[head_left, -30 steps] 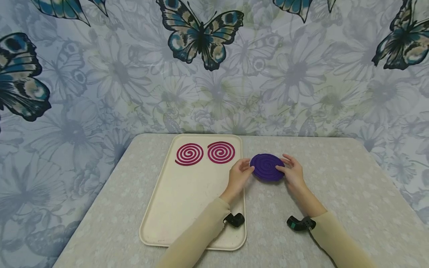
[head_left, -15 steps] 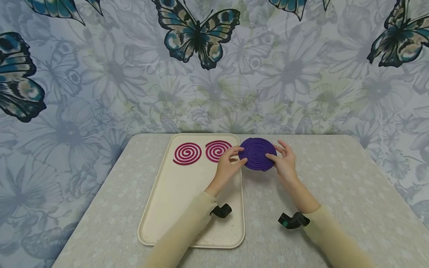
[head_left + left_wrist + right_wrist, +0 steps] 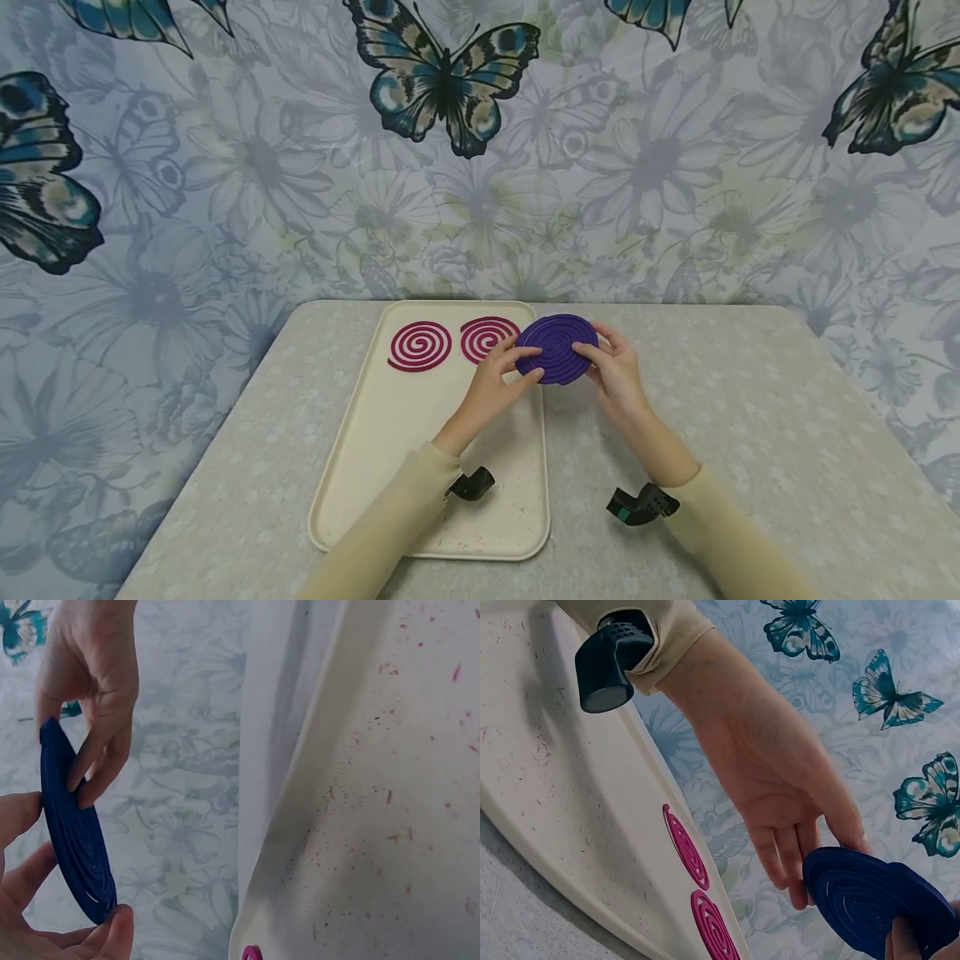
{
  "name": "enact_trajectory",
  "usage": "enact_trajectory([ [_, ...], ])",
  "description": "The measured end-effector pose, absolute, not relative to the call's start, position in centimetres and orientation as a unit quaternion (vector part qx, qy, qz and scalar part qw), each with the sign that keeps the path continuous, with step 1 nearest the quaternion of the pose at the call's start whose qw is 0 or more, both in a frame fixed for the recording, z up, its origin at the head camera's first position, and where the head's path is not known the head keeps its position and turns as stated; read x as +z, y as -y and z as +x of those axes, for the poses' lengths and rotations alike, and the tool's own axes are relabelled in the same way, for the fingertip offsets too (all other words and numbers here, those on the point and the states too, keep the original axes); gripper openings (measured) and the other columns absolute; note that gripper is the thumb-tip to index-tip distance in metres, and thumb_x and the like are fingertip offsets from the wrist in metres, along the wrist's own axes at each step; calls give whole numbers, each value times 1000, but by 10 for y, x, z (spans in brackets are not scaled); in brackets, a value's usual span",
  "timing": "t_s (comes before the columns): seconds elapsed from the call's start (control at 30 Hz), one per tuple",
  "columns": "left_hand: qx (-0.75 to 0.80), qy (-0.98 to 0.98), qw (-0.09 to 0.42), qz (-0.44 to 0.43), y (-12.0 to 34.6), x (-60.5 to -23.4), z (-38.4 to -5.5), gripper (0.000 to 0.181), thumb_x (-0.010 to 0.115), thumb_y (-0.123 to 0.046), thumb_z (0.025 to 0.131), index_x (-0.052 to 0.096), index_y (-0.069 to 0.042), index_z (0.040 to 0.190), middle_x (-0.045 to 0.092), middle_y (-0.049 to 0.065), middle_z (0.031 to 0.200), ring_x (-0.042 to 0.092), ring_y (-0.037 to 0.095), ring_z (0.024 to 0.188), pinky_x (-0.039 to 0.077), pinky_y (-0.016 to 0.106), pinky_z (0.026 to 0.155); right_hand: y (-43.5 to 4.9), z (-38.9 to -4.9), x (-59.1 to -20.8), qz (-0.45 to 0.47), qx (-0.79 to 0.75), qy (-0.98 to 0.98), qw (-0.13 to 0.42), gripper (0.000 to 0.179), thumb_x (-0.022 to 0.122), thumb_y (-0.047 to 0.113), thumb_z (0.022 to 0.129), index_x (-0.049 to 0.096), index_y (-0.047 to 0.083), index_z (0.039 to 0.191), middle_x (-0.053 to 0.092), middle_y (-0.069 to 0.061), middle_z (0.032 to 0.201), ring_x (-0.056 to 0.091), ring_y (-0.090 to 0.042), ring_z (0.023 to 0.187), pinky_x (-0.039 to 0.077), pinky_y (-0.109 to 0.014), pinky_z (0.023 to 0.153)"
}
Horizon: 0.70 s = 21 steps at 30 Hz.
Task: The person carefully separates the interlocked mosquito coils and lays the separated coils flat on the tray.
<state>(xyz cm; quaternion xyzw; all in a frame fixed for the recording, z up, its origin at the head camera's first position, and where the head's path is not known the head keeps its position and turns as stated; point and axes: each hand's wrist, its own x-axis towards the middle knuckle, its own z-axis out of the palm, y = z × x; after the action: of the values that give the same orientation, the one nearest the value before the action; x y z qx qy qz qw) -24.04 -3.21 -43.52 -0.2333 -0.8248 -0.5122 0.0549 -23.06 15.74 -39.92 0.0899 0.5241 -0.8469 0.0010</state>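
Note:
Both hands hold a tightly wound purple mosquito coil (image 3: 557,350) up off the table, tilted toward the head camera, just past the tray's right side. My left hand (image 3: 487,392) pinches its left edge between thumb and fingers. On the opposite edge my right hand (image 3: 621,377) grips it, thumb across the face and fingers behind. In the left wrist view the coil (image 3: 73,825) appears nearly edge-on between the two hands. The right wrist view shows the coil (image 3: 855,892) as a blue-looking disc with the left hand (image 3: 780,772) on it.
A cream tray (image 3: 412,467) lies on the cloth-covered table (image 3: 735,392). Two opened-out magenta spiral coils (image 3: 686,847) rest at its far end, one partly behind the left hand. Small dark and pink crumbs dot the tray. A butterfly-print wall (image 3: 450,225) stands behind the table.
The purple coil has been raised and carried left, toward the tray, with both hands on it. Over the last half second it has kept shifting left and dipped slightly.

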Motion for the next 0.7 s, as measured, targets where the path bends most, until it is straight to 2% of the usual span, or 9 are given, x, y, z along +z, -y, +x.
enact_trajectory([
  [0.17, -515, 825, 38, -231, 31, -438, -237, 38, 64, -23, 91, 61, -11, 127, 36, 27, 147, 39, 38, 136, 50, 46, 97, -153, -227, -402, 47, -845, -533, -6, 32, 51, 0, 94, 45, 7, 125, 66, 10, 88, 63, 0, 76, 53, -14, 67],
  [0.33, -575, 791, -13, -210, 30, -441, -237, 39, 60, -19, 94, 57, -10, 132, 44, 19, 145, 48, 35, 130, 51, 44, 97, -149, -226, -405, -26, -838, -545, -28, 16, 48, 12, 99, 54, 10, 113, 64, 9, 94, 63, -2, 85, 54, -18, 75],
  [0.4, -601, 773, -41, -199, 29, -442, -238, 40, 58, -19, 95, 54, -10, 134, 47, 16, 143, 53, 35, 126, 51, 43, 97, -149, -227, -406, -48, -825, -563, -31, 18, 48, 16, 100, 55, 10, 115, 64, 9, 98, 62, -3, 90, 54, -18, 79],
  [0.53, -626, 754, -68, -187, 28, -440, -238, 42, 55, -18, 97, 50, -10, 138, 49, 15, 143, 56, 34, 122, 52, 41, 95, -151, -229, -410, -80, -785, -613, -44, 34, 50, 17, 99, 51, -2, 128, 65, 12, 102, 61, -2, 96, 54, -19, 84],
  [0.63, -633, 750, -72, -179, 29, -432, -234, 42, 54, -16, 97, 49, -9, 138, 50, 17, 141, 57, 33, 120, 52, 39, 93, -152, -230, -414, -107, -760, -638, -60, 41, 52, 10, 97, 46, -9, 133, 66, 14, 102, 62, -1, 97, 54, -20, 86],
  [0.7, -636, 749, -73, -171, 29, -424, -230, 41, 53, -16, 97, 50, -7, 138, 51, 17, 140, 59, 33, 118, 52, 39, 94, -152, -230, -417, -122, -756, -640, -69, 39, 53, 1, 95, 47, -9, 132, 68, 13, 101, 64, -2, 97, 54, -20, 86],
])
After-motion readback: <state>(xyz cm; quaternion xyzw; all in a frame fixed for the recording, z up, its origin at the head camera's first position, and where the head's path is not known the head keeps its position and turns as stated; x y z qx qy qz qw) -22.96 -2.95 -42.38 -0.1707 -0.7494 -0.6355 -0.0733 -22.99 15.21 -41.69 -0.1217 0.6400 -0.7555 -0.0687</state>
